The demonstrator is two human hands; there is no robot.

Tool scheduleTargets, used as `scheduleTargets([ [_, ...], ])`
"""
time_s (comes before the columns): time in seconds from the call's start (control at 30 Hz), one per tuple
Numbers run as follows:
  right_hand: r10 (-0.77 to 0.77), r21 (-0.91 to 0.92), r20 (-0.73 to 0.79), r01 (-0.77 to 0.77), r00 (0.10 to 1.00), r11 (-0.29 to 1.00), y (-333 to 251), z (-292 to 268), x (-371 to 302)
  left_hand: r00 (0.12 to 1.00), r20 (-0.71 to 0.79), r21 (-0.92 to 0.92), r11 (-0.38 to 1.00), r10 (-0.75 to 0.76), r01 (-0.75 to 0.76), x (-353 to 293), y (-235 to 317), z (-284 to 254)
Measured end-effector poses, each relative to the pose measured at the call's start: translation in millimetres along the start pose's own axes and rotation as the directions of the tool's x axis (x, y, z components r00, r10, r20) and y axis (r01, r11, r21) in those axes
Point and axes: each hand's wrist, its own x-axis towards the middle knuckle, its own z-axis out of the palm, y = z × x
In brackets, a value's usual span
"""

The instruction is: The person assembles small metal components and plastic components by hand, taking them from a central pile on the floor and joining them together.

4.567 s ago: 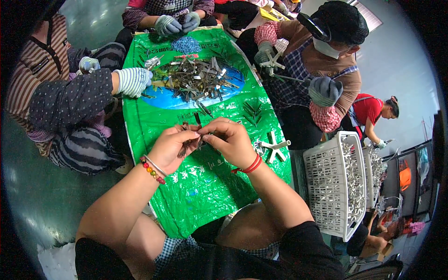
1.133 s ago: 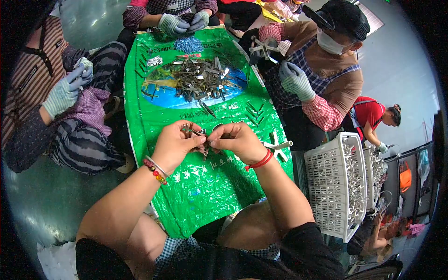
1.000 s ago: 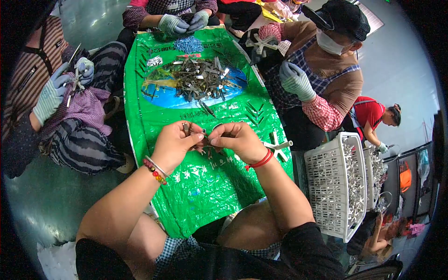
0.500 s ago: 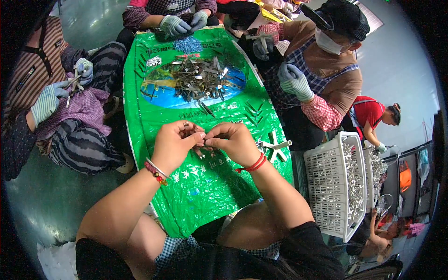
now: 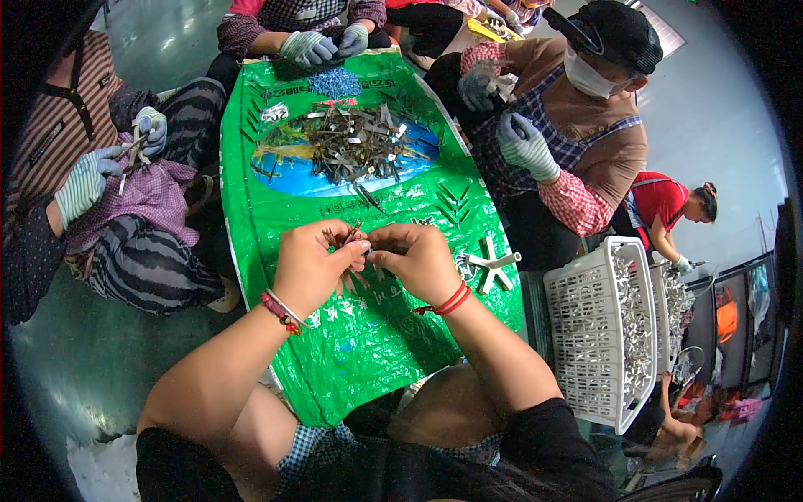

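Note:
My left hand (image 5: 316,259) is closed round a branched piece (image 5: 350,283), whose thin arms poke out above and below the fingers; most of it is hidden. Close against it, my right hand (image 5: 411,255) pinches with thumb and forefinger at a small dark bit (image 5: 366,253), too small to name. Both hands are over the near half of a green plastic sheet (image 5: 335,368). Just right of my right hand lies a pale grey branched piece (image 5: 492,262) with tube-like arms. Farther up the sheet is a heap of dark flat strips (image 5: 355,142).
A pile of small blue pieces (image 5: 335,82) lies at the sheet's far end. Gloved co-workers sit left, right and opposite, one with a branched piece (image 5: 134,151). White crates (image 5: 594,326) of grey metal-looking parts stand at the right.
My hands have turned slightly, so more of the branched piece shows above my left fingers. The co-worker on the right has moved a gloved hand with a pale piece.

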Motion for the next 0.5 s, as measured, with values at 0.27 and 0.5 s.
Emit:
scheduleTargets([
  [0.27,0.015,0.01,0.018,-0.015,1.0,1.0,-3.6,0.9,0.3,0.999,0.02,0.101,0.994,0.041,-0.042,-4.3,1.2,-0.2],
  [0.5,-0.075,0.053,0.008,0.074,0.997,0.996,2.8,0.7,0.7,1.0,0.001,-0.072,0.997,0.018,-0.018,1.2,1.4,-4.0],
])
